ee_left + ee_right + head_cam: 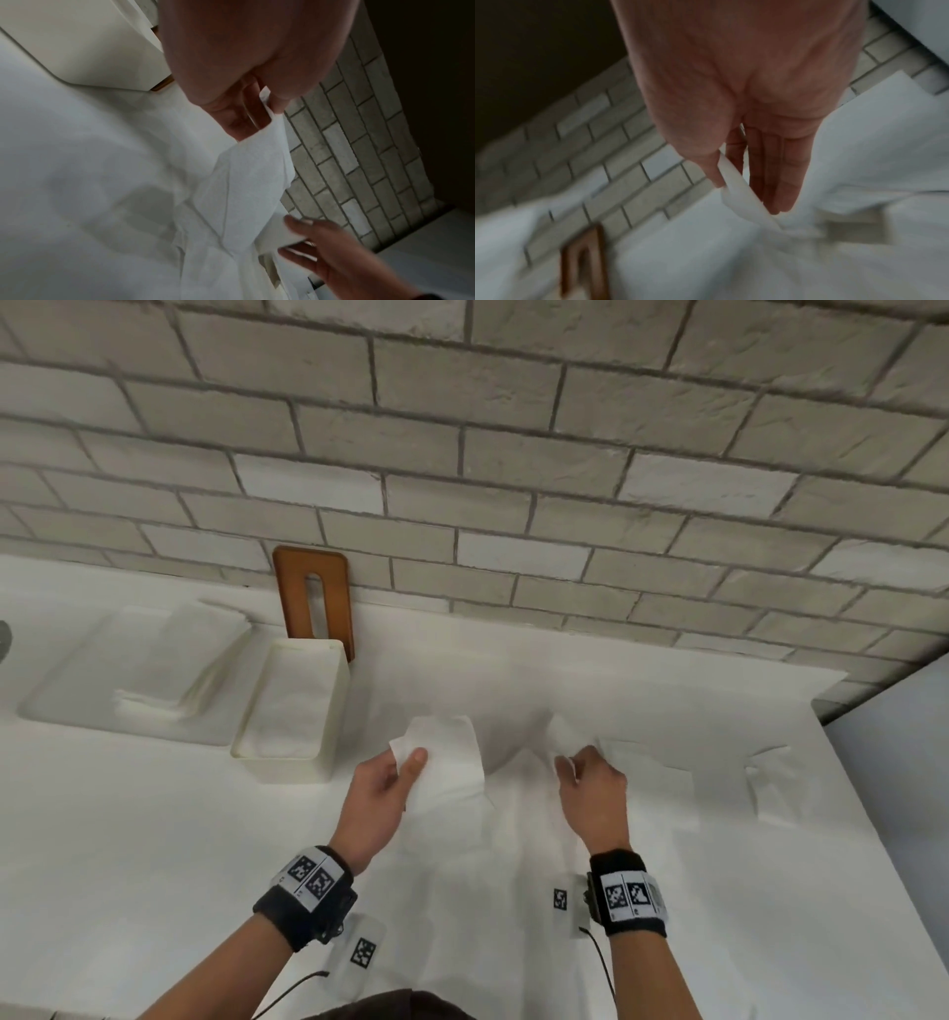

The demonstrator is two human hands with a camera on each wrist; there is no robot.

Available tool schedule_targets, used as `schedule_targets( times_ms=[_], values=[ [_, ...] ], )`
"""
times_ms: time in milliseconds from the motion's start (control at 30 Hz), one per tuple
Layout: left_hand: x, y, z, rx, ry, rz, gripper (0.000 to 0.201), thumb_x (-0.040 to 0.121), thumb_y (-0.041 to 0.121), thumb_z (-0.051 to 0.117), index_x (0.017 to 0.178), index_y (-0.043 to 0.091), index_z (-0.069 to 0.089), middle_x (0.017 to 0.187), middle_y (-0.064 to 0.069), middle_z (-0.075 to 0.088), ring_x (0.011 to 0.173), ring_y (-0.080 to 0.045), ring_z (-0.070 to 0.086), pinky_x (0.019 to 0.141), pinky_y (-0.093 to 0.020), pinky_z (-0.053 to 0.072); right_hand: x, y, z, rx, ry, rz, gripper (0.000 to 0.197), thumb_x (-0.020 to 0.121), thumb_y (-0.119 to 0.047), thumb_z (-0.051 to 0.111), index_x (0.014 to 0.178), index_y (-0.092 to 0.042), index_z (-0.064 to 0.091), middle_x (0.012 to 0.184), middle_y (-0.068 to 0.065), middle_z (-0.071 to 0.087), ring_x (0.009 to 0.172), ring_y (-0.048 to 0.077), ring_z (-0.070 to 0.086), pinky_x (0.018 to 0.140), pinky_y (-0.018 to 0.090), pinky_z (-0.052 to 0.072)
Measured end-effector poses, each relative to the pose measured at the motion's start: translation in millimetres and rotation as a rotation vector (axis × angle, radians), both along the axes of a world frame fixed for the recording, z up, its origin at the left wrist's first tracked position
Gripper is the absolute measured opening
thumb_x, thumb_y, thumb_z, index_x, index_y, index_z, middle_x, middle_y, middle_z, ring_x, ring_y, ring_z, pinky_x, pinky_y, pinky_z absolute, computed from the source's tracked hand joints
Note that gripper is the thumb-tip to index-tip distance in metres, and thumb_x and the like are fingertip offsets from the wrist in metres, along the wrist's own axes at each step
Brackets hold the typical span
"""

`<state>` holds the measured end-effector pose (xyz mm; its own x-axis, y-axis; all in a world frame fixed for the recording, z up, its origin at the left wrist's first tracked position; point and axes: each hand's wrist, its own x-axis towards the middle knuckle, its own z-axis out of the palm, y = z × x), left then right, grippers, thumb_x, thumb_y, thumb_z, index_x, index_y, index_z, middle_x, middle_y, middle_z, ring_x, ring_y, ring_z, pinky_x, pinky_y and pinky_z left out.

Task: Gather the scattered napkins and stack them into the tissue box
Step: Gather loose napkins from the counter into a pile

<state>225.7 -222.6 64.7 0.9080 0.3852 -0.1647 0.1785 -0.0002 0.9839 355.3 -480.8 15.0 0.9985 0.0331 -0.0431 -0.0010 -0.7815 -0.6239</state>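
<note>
My left hand (411,760) pinches a white napkin (449,762) by its corner, lifted above the white table just right of the tissue box (246,752). The box is white, open on top, with napkins lying inside. In the left wrist view the left hand's (267,113) thumb and fingers clamp the napkin (257,172), which hangs down. My right hand (570,762) pinches the edge of a second napkin (562,737) a short way to the right. The right wrist view is blurred, with the right hand (741,194) holding a folded napkin (734,182) edge.
A brown wooden lid (313,598) with a slot leans on the brick wall behind the box. A flat white tray (61,706) with a napkin pile sits left of the box. More napkins (649,778) lie on the table at right, near its right edge (847,788).
</note>
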Motion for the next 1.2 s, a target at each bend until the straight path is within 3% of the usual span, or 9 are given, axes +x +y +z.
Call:
schedule_targets(
  times_ms=[67, 167, 267, 333, 467, 567, 633, 733, 1200],
  values=[
    [1, 4, -2, -0.025, 0.047, 0.004, 0.057, 0.099, 0.063, 0.062, 0.086, 0.008, 0.065, 0.076, -0.009, 0.062, 0.073, -0.023, 0.062, 0.069, -0.05, 0.054, 1, 15, 28, 0.179, -0.004, 0.014, 0.029, 0.107, -0.028, 0.064, 0.086, -0.014, 0.05, 0.074, 0.001, 0.06, 0.076, 0.031, 0.062, 0.07, 0.036, 0.046],
    [1, 8, -7, -0.094, 0.089, -0.02, 0.063, 0.097, 0.065, 0.061, 0.104, 0.003, 0.069, 0.093, -0.023, 0.072, 0.087, -0.028, 0.071, 0.088, -0.067, 0.057, -9, 46, 78, 0.543, 0.034, 0.041, 0.026, 0.107, -0.027, 0.065, 0.091, -0.011, 0.052, 0.084, 0.002, 0.064, 0.086, 0.024, 0.072, 0.08, 0.043, 0.067],
    [-1, 10, 1, -0.141, 0.136, -0.051, 0.064, 0.1, 0.064, 0.06, 0.11, 0.002, 0.07, 0.099, -0.014, 0.076, 0.095, -0.032, 0.074, 0.092, -0.066, 0.058, -31, 76, 125, 0.862, 0.055, 0.132, 0.029, 0.109, -0.023, 0.062, 0.089, -0.007, 0.049, 0.085, -0.002, 0.056, 0.084, 0.014, 0.065, 0.087, 0.043, 0.066],
    [-3, 14, 13, -0.196, 0.137, -0.047, 0.043, 0.109, 0.045, 0.054, 0.112, 0.007, 0.075, 0.109, -0.013, 0.08, 0.102, -0.035, 0.077, 0.092, -0.056, 0.061, -52, 94, 147, 0.998, 0.073, 0.18, 0.027, 0.111, -0.021, 0.058, 0.09, -0.006, 0.048, 0.086, 0.006, 0.055, 0.087, 0.016, 0.064, 0.088, 0.044, 0.066],
    [-4, 37, 27, -0.275, 0.137, 0.015, 0.032, 0.113, 0.025, 0.047, 0.112, 0.012, 0.076, 0.108, -0.013, 0.08, 0.098, -0.032, 0.076, 0.083, -0.045, 0.06, -92, 124, 145, 0.91, 0.049, 0.116, 0.024, 0.111, -0.026, 0.058, 0.09, -0.015, 0.052, 0.098, 0.012, 0.067, 0.104, 0.029, 0.071, 0.087, 0.048, 0.065],
    [-5, 64, 33, -0.324, 0.102, 0.094, 0.036, 0.111, 0.022, 0.043, 0.117, 0.009, 0.075, 0.112, -0.021, 0.078, 0.105, -0.043, 0.073, 0.086, -0.052, 0.059, -120, 145, 125, 0.761, -0.004, 0.065, 0.036, 0.11, -0.041, 0.058, 0.092, -0.012, 0.049, 0.083, 0.014, 0.052, 0.075, 0.034, 0.053, 0.069, 0.051, 0.054],
    [-7, 80, 39, -0.351, 0.068, 0.122, 0.039, 0.11, 0.023, 0.041, 0.117, 0.008, 0.076, 0.11, -0.018, 0.079, 0.105, -0.042, 0.073, 0.084, -0.051, 0.059, -135, 159, 115, 0.711, -0.028, 0.019, 0.036, 0.108, -0.044, 0.056, 0.088, -0.015, 0.047, 0.072, 0.005, 0.042, 0.064, 0.02, 0.037, 0.063, 0.041, 0.039],
    [-13, 102, 43, -0.398, 0.04, 0.151, 0.037, 0.11, 0.024, 0.04, 0.113, 0.014, 0.076, 0.105, -0.014, 0.077, 0.094, -0.034, 0.072, 0.077, -0.043, 0.058, -150, 183, 102, 0.672, -0.044, -0.058, 0.032, 0.109, -0.04, 0.056, 0.086, -0.019, 0.046, 0.064, -0.013, 0.038, 0.06, 0.01, 0.034, 0.062, 0.034, 0.036],
    [-29, 176, 42, -0.509, 0.057, 0.15, 0.046, 0.112, 0.049, 0.036, 0.122, 0.02, 0.071, 0.111, -0.006, 0.081, 0.103, -0.026, 0.075, 0.083, -0.042, 0.056, -182, 289, 85, 0.717, -0.203, -0.292, 0.029, 0.112, -0.032, 0.05, 0.09, -0.014, 0.045, 0.065, -0.018, 0.049, 0.055, 0.003, 0.038, 0.055, 0.019, 0.035]
  ],
)
